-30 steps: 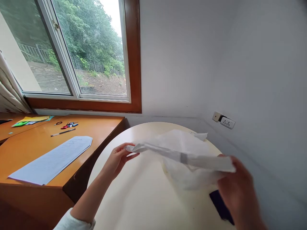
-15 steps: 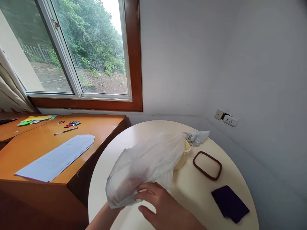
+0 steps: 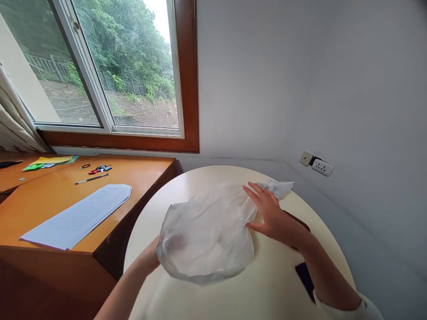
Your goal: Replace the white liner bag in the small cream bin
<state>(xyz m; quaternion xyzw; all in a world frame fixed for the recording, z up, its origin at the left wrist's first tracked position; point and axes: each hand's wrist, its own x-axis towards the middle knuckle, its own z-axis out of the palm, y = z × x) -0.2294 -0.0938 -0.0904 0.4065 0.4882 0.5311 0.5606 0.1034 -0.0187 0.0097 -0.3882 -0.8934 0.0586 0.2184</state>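
Note:
A thin white plastic bag point(image 3: 207, 240) spreads over the near middle of the round table, its mouth facing left and toward me. My left hand point(image 3: 175, 243) reaches into that mouth and shows only as a dim shape through the film; its fingers are veiled. Over the bag's right end is my right hand point(image 3: 267, 213), open with fingers spread, the fingertips at the film. Just a sliver of a cream plastic container point(image 3: 258, 216) shows beside the right hand, the rest being covered by bag and hand. Behind the right hand lies a knotted, crumpled plastic bag point(image 3: 283, 188).
A brown rounded frame point(image 3: 296, 220) lies partly under my right forearm on the cream round table point(image 3: 267, 284). The forearm also covers part of a dark purple cloth point(image 3: 304, 278). An orange desk point(image 3: 147, 171) at left bears papers point(image 3: 83, 215), a pen point(image 3: 91, 179) and keys point(image 3: 102, 169).
My right hand has moved from the bag's near edge to its far right end and spread its fingers. The bag now lies wider and further right, covering most of the cream container.

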